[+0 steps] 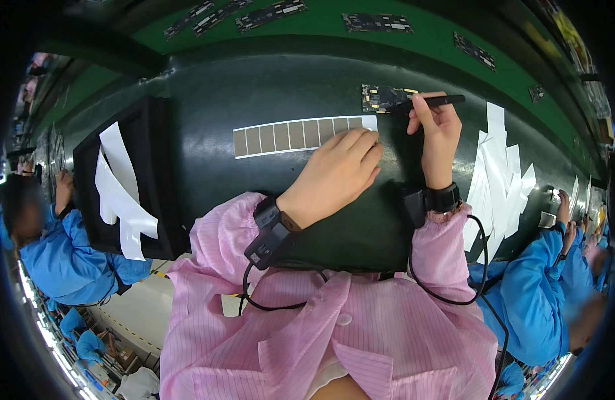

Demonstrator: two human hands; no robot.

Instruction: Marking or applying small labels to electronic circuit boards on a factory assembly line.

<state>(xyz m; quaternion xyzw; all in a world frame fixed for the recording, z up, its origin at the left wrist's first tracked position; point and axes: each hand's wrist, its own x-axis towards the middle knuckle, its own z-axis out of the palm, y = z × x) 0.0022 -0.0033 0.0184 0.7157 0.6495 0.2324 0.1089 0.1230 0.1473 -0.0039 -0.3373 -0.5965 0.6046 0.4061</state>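
A white strip of grey-brown rectangular stickers (277,138) lies on the dark green bench in front of me. My left hand (337,175) rests over its right end, fingers curled together and closed on the strip; the fingertips are partly hidden. Just beyond, to the right, sits a black circuit board (381,98) with gold-coloured parts. My right hand (439,137) is closed around a slim black pen-shaped tool (444,101), whose tip points left at the board's near right side. Whether that tip touches the board I cannot tell.
On the left, a black tray (162,167) holds white backing strips (127,193). A pile of white strips (495,180) lies at the right. Several circuit boards (377,23) lie on the green surface (441,20) along the far side. People in blue work on both sides.
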